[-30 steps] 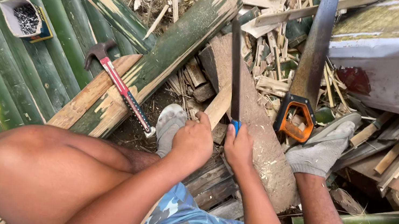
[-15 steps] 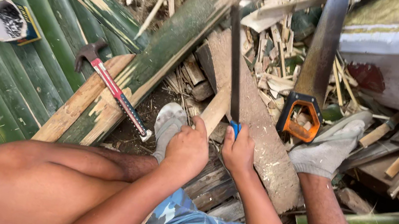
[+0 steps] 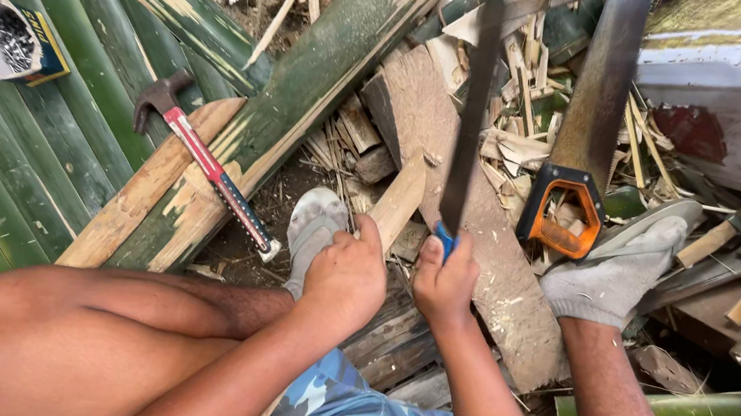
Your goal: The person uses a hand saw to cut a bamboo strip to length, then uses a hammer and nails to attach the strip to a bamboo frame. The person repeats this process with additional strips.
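My right hand (image 3: pixel 445 282) grips the blue handle of a long dark blade (image 3: pixel 472 104) that points away from me, over a weathered wooden block (image 3: pixel 475 247). My left hand (image 3: pixel 346 280) holds a short pale bamboo stick (image 3: pixel 398 199) that lies against the block, just left of the blade. Both hands sit close together between my feet, which wear grey socks (image 3: pixel 619 267).
A handsaw with an orange handle (image 3: pixel 566 207) leans on the block at the right. A red-handled claw hammer (image 3: pixel 206 164) lies on split green bamboo (image 3: pixel 311 86). A small open box of nails (image 3: pixel 9 41) sits at the left. Wood scraps cover the ground.
The view has drifted slightly. My hands stay on the blade and the stick, with little movement between the frames.
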